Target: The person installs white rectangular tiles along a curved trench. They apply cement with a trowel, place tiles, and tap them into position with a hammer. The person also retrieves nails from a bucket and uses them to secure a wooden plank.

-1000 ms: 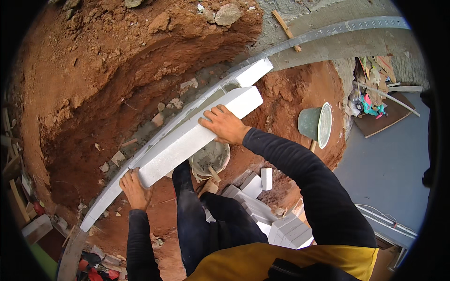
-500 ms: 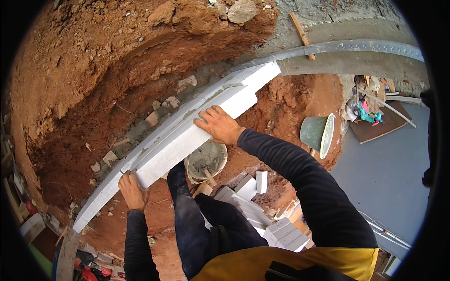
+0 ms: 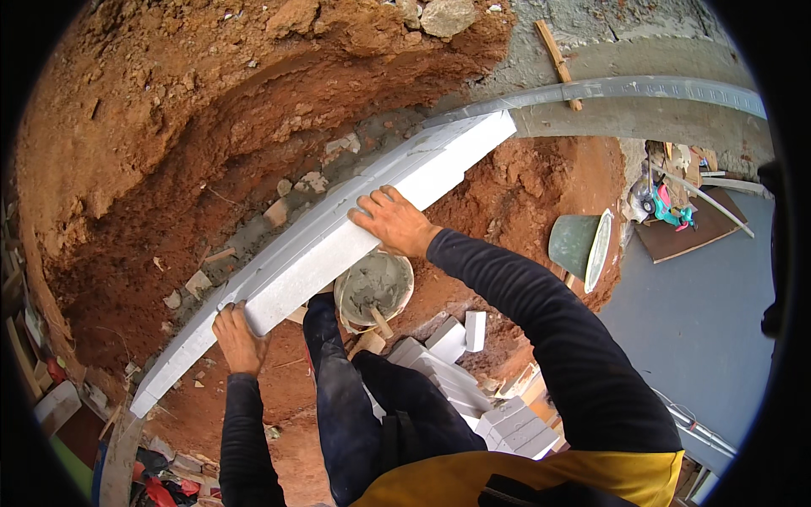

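Observation:
A long white lightweight concrete block (image 3: 317,275) lies along the near side of a low white block wall (image 3: 182,351), which runs diagonally from lower left to upper right. Its upper face is nearly level with the wall's top. My left hand (image 3: 241,340) is closed around the block's left end, fingers over the upper edge. Further right, my right hand (image 3: 395,221) grips the same block from above, its fingers curled over the top; the thumb is hidden. Just below that hand stands a bucket of grey mortar (image 3: 380,275) with a wooden handle (image 3: 382,324) sticking out.
Behind the wall rises a red earth bank (image 3: 152,127) with loose stones at its foot. A green bucket (image 3: 574,245) lies tilted at right. Several white blocks (image 3: 435,376) are piled beside my legs. A long grey bar (image 3: 642,87) extends from the wall's far end.
The block has shifted away from me against the wall, and the step between their tops has narrowed. Both hands have kept hold of it. The view has shifted slightly.

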`<state>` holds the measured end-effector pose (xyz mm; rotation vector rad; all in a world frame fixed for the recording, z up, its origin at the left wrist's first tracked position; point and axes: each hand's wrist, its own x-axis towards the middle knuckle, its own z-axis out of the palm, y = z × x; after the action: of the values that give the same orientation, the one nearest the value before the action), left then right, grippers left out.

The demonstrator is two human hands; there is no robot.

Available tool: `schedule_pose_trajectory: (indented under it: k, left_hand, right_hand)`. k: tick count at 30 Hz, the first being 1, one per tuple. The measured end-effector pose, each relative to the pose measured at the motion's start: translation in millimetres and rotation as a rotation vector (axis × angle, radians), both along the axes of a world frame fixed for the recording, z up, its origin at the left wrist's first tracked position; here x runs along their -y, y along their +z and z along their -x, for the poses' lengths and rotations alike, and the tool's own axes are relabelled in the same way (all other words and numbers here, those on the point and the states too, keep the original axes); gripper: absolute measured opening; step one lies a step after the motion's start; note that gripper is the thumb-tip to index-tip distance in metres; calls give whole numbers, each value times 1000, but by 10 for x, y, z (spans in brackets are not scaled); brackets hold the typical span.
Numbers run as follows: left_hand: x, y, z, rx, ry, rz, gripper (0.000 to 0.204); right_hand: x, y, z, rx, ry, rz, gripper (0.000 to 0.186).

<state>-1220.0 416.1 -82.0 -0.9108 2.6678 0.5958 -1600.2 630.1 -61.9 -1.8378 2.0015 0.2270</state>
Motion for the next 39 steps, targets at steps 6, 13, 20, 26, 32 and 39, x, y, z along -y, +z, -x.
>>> schedule_pose_trajectory:
  k: [6,13,20,26,32,39]
  left_hand:
    - [58,-56,13,-5,-13,3,99]
    - [67,-73,41,-26,-44,3,98]
    - [55,-142,48,8,-40,-3,98]
    - [74,-177,86,23,-41,14,96]
    - [120,-142,92,9,-39,-26,95]
    - [-256,26,-359,-240,241,67,83]
  right_hand:
    - [22,-27,12,1,-14,7,73]
    - [17,-143,47,23,-20,66,63]
    - [0,-268,43,27,-39,11,84]
    - [9,-238,63,25,-31,10,68]
    - [84,-128,69,58,-56,-53,81]
    - [-9,-149,43,-4,-65,-65,96]
